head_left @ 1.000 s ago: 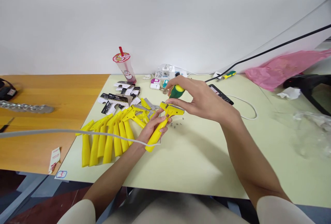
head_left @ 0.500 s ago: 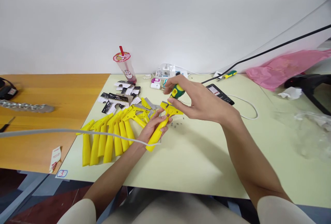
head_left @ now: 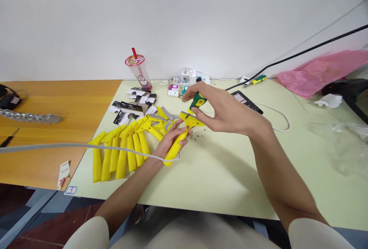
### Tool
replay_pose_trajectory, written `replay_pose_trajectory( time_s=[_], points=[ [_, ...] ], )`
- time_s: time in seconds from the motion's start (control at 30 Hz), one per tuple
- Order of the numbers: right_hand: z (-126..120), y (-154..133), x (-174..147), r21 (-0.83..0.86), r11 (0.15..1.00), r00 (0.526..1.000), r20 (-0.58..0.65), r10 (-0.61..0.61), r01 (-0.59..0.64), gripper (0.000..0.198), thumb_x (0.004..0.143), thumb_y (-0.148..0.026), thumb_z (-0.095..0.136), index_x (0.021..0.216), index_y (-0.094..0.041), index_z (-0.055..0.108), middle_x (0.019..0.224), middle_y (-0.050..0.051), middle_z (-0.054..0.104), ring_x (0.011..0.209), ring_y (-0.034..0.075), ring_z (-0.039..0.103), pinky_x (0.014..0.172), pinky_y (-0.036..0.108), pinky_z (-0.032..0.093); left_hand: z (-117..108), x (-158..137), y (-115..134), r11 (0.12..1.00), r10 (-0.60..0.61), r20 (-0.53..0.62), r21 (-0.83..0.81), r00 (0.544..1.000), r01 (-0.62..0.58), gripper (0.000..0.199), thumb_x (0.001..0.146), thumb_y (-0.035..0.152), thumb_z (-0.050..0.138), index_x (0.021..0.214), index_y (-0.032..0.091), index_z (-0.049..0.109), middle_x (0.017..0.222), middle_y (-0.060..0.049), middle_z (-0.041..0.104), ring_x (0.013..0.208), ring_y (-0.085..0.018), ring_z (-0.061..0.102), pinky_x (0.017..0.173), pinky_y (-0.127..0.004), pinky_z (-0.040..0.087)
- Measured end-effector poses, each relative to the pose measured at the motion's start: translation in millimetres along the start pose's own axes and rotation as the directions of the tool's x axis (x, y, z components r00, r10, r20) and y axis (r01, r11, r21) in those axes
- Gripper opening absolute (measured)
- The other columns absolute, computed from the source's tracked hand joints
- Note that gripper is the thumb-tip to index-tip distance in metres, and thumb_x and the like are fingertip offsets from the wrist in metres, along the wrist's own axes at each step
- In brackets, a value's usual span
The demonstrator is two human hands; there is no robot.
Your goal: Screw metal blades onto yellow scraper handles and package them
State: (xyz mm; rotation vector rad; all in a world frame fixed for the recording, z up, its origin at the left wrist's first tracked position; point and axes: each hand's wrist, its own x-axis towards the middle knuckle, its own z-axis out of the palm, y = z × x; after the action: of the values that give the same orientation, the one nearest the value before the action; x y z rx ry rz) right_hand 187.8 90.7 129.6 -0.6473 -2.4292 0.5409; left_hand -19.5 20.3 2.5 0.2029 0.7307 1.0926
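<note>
My left hand (head_left: 171,140) is closed around the handle of a yellow plastic scraper (head_left: 174,150), its wide head tilted up to the right. In my right hand (head_left: 222,109) is a green and yellow screwdriver (head_left: 198,102), gripped by its handle between thumb and fingers. Its shaft points down at the scraper's head, and the tip meets the head near a small hole. Small screws (head_left: 198,137) lie scattered on the table just beyond the scraper. To the left, several yellow scraper handles (head_left: 122,155) lie in a row beside loose yellow and grey parts (head_left: 165,115).
Black and white cards (head_left: 129,109) are piled behind the handles, near a drink cup (head_left: 140,73) with a red straw. A power strip (head_left: 185,76), a black phone-like device (head_left: 246,101), another screwdriver (head_left: 258,80) and a pink bag (head_left: 319,72) lie along the back. A grey cable (head_left: 71,145) crosses the left foreground.
The view has shifted slightly. The screwdriver has turned a little in my right hand; both hands keep their holds on the screwdriver and scraper.
</note>
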Motion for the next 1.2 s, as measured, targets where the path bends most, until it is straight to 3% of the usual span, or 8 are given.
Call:
replay_pose_trajectory(
  time_s=[0.13,0.23,0.37,0.83,0.97,1.07,1.2],
  points=[
    [1.9,-0.8,1.5,0.001,1.0,1.0,0.011,-0.009,0.009,0.036,0.107,-0.024,0.056,0.142,-0.027,0.057,0.139,0.011,0.072,0.118,0.03,0.072,0.1,0.046,0.055,-0.8,0.8,0.0,1.0,0.004,0.008,-0.006,1.0,-0.004,0.055,0.079,0.009,0.092,0.12,0.026,0.06,0.106,-0.006,0.073,0.093,-0.014,0.075,0.047,-0.011,0.04],
    [4.0,-0.1,2.7,-0.064,0.998,0.999,-0.048,-0.014,0.011,0.025,0.111,-0.034,0.056,0.135,-0.026,0.061,0.134,0.01,0.075,0.113,0.029,0.073,0.097,0.044,0.054,-1.2,0.3,-0.3,1.0,-0.003,0.043,-0.013,0.999,0.004,0.055,0.079,0.009,0.092,0.121,0.026,0.06,0.111,-0.007,0.073,0.094,-0.014,0.076,0.048,-0.011,0.04],
    [1.5,-1.6,0.7,-0.043,0.999,0.997,-0.073,0.02,-0.023,0.027,0.113,-0.041,0.057,0.135,-0.025,0.061,0.125,0.01,0.078,0.104,0.028,0.075,0.093,0.043,0.055,-0.5,-1.6,-0.6,1.0,-0.002,0.046,-0.019,0.999,0.003,0.057,0.077,0.008,0.092,0.121,0.025,0.06,0.11,-0.007,0.074,0.092,-0.014,0.076,0.047,-0.011,0.04],
    [3.0,-2.4,-3.8,0.003,1.0,0.999,0.039,0.006,-0.006,0.041,0.102,-0.021,0.057,0.143,-0.028,0.057,0.141,0.011,0.072,0.124,0.03,0.07,0.104,0.048,0.055,-5.2,5.9,1.0,1.0,0.016,0.034,-0.026,0.999,-0.015,0.059,0.074,0.007,0.094,0.119,0.026,0.06,0.117,-0.008,0.075,0.093,-0.015,0.077,0.049,-0.011,0.04],
    [2.1,-2.0,-2.8,-0.026,1.0,1.0,0.028,0.003,-0.002,0.028,0.11,-0.033,0.057,0.137,-0.029,0.061,0.14,0.009,0.075,0.122,0.03,0.072,0.103,0.046,0.055,-5.9,5.8,2.0,1.0,0.006,0.051,-0.03,0.999,-0.004,0.061,0.074,0.007,0.095,0.12,0.026,0.059,0.115,-0.008,0.075,0.092,-0.014,0.077,0.048,-0.01,0.041],
    [2.0,-1.2,-1.1,-0.088,0.996,0.999,-0.025,0.033,-0.035,0.03,0.113,-0.045,0.056,0.136,-0.027,0.062,0.135,0.011,0.077,0.113,0.031,0.074,0.098,0.046,0.054,-5.4,5.6,1.8,1.0,0.011,0.058,-0.014,0.998,-0.01,0.06,0.074,0.008,0.094,0.121,0.026,0.06,0.113,-0.007,0.075,0.092,-0.014,0.077,0.048,-0.01,0.041],
    [1.9,-0.4,-1.3,-0.074,0.996,0.998,-0.021,0.052,-0.054,0.032,0.11,-0.04,0.058,0.14,-0.027,0.059,0.136,0.011,0.075,0.115,0.031,0.074,0.098,0.045,0.055,-5.7,6.1,0.9,1.0,0.006,0.055,-0.012,0.998,-0.005,0.062,0.074,0.009,0.095,0.122,0.026,0.06,0.118,-0.009,0.076,0.093,-0.015,0.077,0.049,-0.01,0.041]
  ],
)
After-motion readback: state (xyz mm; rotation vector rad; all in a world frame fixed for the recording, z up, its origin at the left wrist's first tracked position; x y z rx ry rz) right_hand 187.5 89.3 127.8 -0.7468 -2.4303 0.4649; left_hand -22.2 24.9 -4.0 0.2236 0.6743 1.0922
